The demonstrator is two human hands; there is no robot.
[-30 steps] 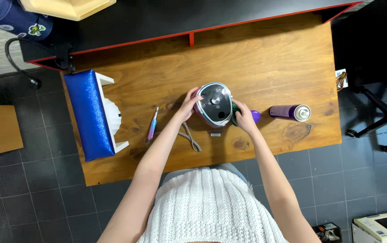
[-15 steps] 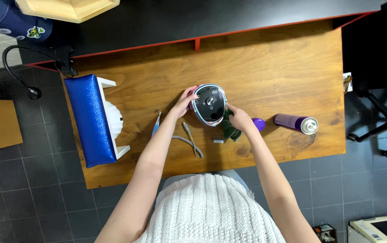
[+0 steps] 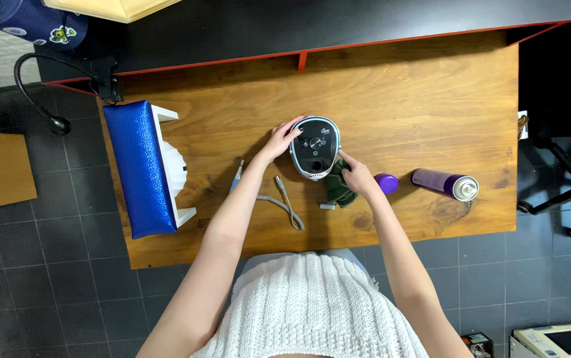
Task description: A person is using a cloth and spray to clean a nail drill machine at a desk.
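Wooden table [image 3: 418, 99] fills the head view, and a small grey and black machine [image 3: 315, 147] with round buttons on its face stands near its middle. Left hand [image 3: 277, 140] rests against the machine's left edge, fingers curled lightly round its rim. Right hand [image 3: 357, 176] sits at the machine's lower right corner, fingers pressed together on a dark green cloth [image 3: 338, 190] bunched just below the machine. A grey cord [image 3: 287, 204] trails from a pen-shaped handpiece [image 3: 237, 175] left of the machine. To the right lie a purple cap [image 3: 386, 183] and a purple spray can [image 3: 444, 183]. A blue padded armrest [image 3: 141, 166] stands at the table's left end.
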